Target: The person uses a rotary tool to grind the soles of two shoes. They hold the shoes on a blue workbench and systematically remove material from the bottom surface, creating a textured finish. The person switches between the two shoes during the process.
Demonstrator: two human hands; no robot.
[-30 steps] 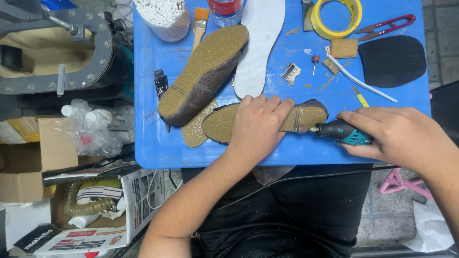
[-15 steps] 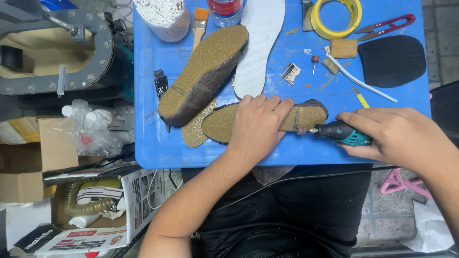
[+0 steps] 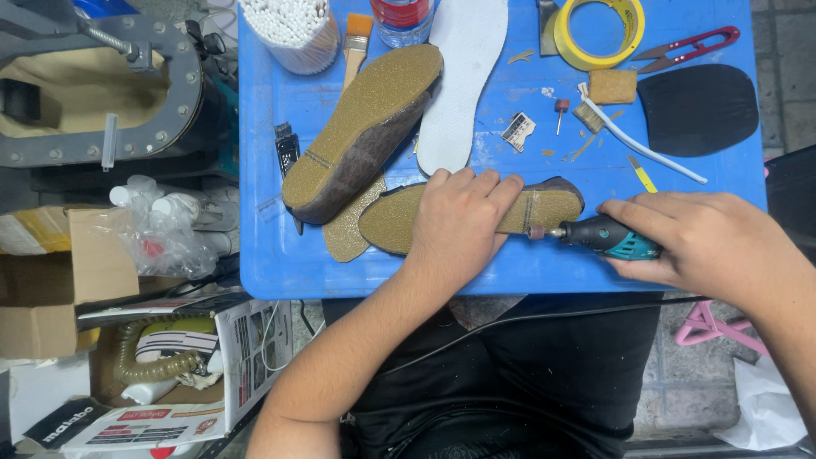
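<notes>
Blue plastic tray [image 3: 280,272], left hand [image 3: 459,223] pressing gritty sole [image 3: 391,219], right hand [image 3: 710,242] gripping rotary tool [image 3: 599,235]

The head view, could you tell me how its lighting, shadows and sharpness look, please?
In the head view the light is even and soft on the blue tray, with only faint shadows under the left hand, the right hand and the rotary tool; no strong glare; the shoe sole is sharp, without motion blur.
</notes>
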